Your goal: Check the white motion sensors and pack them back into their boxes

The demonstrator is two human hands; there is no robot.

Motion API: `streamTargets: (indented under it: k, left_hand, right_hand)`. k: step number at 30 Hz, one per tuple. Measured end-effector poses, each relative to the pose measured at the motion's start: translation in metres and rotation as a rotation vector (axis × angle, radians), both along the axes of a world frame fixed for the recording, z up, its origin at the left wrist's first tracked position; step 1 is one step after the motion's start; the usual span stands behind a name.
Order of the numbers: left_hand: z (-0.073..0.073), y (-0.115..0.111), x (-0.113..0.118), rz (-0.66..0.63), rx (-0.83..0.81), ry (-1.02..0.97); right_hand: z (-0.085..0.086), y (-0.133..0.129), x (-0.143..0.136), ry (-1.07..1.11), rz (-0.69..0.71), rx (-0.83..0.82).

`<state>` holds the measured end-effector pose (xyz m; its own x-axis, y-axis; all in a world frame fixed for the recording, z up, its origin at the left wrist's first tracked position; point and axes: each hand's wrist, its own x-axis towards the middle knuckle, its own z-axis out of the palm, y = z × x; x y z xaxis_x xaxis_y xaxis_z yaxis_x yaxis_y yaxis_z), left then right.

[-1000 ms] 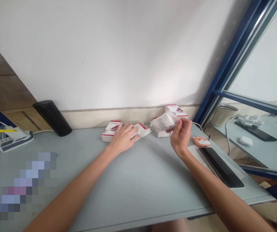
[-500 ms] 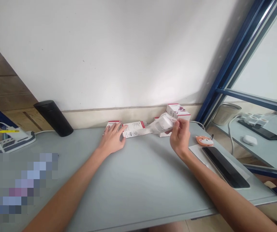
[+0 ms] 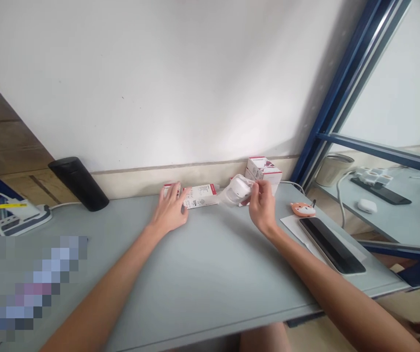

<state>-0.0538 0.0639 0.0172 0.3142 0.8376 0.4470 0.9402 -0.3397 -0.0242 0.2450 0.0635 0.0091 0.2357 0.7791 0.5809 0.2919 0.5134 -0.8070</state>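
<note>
Wrapped white part: a small, rounded white plastic piece (image 3: 238, 188) inside a clear, crinkled bag, held just above the far edge of the bench (image 3: 202, 264), near the wall; its finer details are too blurred to tell.
Long box: a flat white carton with red ends and small dark print (image 3: 199, 196), lying on its side on the bench by the wall, just left of the wrapped part.
Right hand: the right hand (image 3: 261, 208) is raised off the bench, fingers curled, thumb and fingertips pinching the bag with the white part at its right end.
Left hand: the left hand (image 3: 170, 212) lies palm down with fingers spread; the fingertips rest on the left end of the long box, covering it, while the heel of the hand sits on the bench.
Stacked boxes: more white and red cartons (image 3: 263, 170) stand behind the right hand against the wall.
Black cylinder: a dark tube (image 3: 78, 183) leans by the wall, well left of the hands.
Power strip: a white one with a yellow tag (image 3: 10, 217) at the bench's left edge.
Phone: a dark slab (image 3: 331, 245) on white paper to the right, with an orange fox-shaped item (image 3: 303, 209) just beyond it.
</note>
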Motion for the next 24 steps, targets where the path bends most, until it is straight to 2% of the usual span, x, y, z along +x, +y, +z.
streamTargets:
  k: [2,3,4,6,7,9,12,16,19,24]
  left_hand:
    - [0.006,-0.015,0.014,-0.033,0.004,-0.151]
    - [0.009,-0.025,0.023,-0.073,-0.051,-0.278]
    - [0.010,-0.035,0.032,-0.144,-0.154,-0.431]
    - [0.009,-0.053,0.050,-0.303,-0.487,-0.804]
    - [0.006,-0.060,0.057,-0.336,-0.630,-0.985]
    - [0.000,-0.067,0.063,-0.316,-0.790,-1.225]
    - [-0.008,-0.065,0.057,-0.314,-0.974,-1.397]
    - [-0.012,-0.058,0.041,-0.450,-1.160,-1.565]
    - [-0.013,-0.056,0.039,-0.504,-1.215,-1.665]
    - [-0.008,-0.059,0.045,-0.511,-1.268,-1.880]
  right_hand:
    - [0.003,-0.001,-0.001,0.076,0.066,-0.019]
    - [0.004,-0.002,-0.003,0.104,0.123,-0.046]
    - [0.006,-0.004,-0.006,0.130,0.195,-0.086]
    - [0.008,-0.011,-0.013,0.184,0.354,-0.195]
    - [0.008,-0.014,-0.017,0.211,0.431,-0.255]
    - [0.009,-0.022,-0.024,0.236,0.532,-0.343]
    - [0.011,-0.030,-0.028,0.122,0.530,-0.324]
    - [0.018,-0.035,-0.022,0.023,0.446,-0.224]
    - [0.024,-0.037,-0.019,0.061,0.438,-0.183]
    - [0.029,-0.039,-0.026,0.165,0.422,-0.126]
